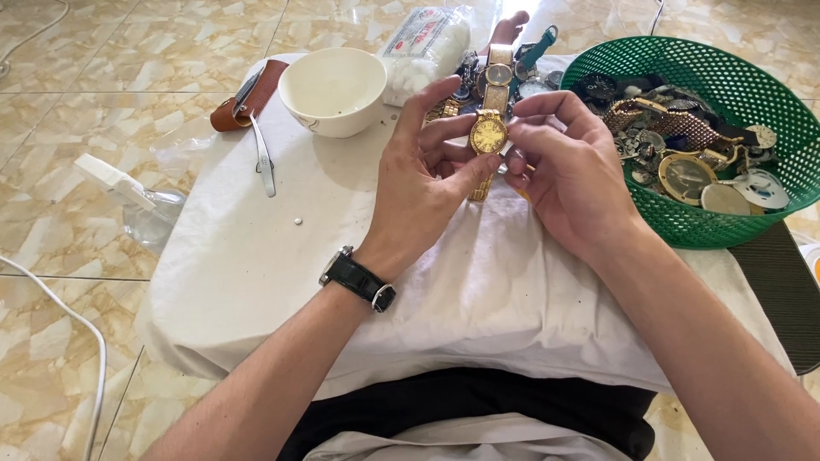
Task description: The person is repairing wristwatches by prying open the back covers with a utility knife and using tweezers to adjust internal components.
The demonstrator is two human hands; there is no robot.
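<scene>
Both hands are up over the middle of the white cloth [256, 282], sharing one gold watch [489, 135]. The left hand [427, 175] has it pinched: thumb on the near side, fingers curled round behind the case, so that hand is closed on the watch and carries it. The right hand [568, 166] comes in from 3 o'clock with its fingertips closed lightly against the edge of the case; whether it's gripping the crown or just touching, I can't tell, too small.

The key bit is how the watch lies. Its dial faces up at the camera and its long axis, the gold band, runs roughly 12 to 6, one end pointing toward the pile of other watches [504, 72] at 12 and the other hanging down between the hands. So the case side faces straight at the right fingertips.

Around it: a white bowl [333, 90] at about 10 o'clock, tweezers [263, 154] and a brown leather strap [248, 102] further out at 9 to 10, a green basket [773, 111] of watch parts at 3, just beside the right hand.
</scene>
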